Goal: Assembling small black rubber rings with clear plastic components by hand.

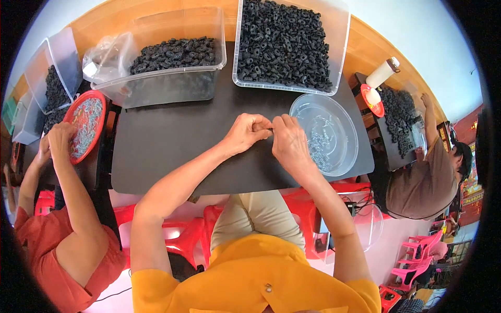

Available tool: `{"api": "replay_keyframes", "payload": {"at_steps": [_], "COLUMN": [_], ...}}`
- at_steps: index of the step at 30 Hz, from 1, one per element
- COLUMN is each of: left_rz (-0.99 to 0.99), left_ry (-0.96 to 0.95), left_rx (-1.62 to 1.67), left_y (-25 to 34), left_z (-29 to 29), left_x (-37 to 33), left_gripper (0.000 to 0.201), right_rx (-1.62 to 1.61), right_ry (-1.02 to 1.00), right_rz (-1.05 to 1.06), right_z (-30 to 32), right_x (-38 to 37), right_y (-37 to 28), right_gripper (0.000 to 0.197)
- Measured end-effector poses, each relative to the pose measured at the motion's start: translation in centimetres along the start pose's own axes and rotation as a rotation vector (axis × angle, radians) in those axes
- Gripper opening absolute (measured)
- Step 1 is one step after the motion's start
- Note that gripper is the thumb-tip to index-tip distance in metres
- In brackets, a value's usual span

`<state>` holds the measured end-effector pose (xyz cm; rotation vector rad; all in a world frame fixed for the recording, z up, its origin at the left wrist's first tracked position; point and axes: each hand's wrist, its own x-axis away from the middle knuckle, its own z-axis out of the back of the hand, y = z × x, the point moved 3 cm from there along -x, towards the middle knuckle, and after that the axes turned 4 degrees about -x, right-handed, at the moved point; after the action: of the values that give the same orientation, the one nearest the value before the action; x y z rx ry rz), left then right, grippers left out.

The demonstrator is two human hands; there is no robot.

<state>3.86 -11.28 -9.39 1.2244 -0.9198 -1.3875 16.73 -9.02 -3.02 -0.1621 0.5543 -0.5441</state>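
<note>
Over the dark table my left hand (247,134) pinches a small black plastic part (270,129) between thumb and forefinger. My right hand (290,140) meets it from the other side, fingers closed at the same part; whatever else they may hold is hidden. Beside my right hand stands a round clear bowl (346,138) with many small shiny metal pieces (319,142) inside, apparently springs. Beyond my hands, a clear bin (339,57) is filled with small black plastic parts (284,44).
Another clear bin (172,86) at the far left holds black pieces (175,55), with a plastic bag (107,55) beside it. A co-worker in red (68,250) works at a red tray (102,120) on the left. On the right sits a person in brown (422,185) near a bottle (382,73).
</note>
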Motion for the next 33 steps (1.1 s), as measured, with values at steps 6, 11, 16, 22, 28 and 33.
{"api": "replay_keyframes", "payload": {"at_steps": [6, 11, 16, 22, 28, 33], "left_rz": [0.067, 0.089, 0.133, 0.078, 0.087, 0.101], "left_ry": [-0.057, -0.181, -0.187, -0.081, 0.029, 0.024], "left_rx": [0.15, 0.22, 0.319, 0.177, 0.312, 0.272], "left_y": [0.6, 0.4, 0.1, -0.4, 0.1, 0.6], "left_z": [-0.1, -0.4, -0.4, -0.8, -0.5, 0.3], "left_x": [0.0, 0.1, 0.2, 0.3, 0.3, 0.5], "left_gripper": [0.017, 0.016, 0.015, 0.014, 0.01, 0.008], "right_rx": [-0.457, -0.595, -0.514, -0.172, -0.034, 0.042], "right_ry": [-0.156, -0.275, -0.203, -0.091, -0.022, 0.02], "right_rz": [-0.251, -0.362, -0.329, -0.186, 0.007, 0.066], "right_z": [0.9, 1.2, 0.9, 0.6, 0.5, 0.3], "right_x": [-0.6, 0.1, 0.3, -0.3, 0.3, 0.7], "right_y": [2.8, 3.4, 3.1, 1.2, -0.2, -2.0], "right_gripper": [0.003, 0.006, 0.004, 0.0, 0.022, 0.028]}}
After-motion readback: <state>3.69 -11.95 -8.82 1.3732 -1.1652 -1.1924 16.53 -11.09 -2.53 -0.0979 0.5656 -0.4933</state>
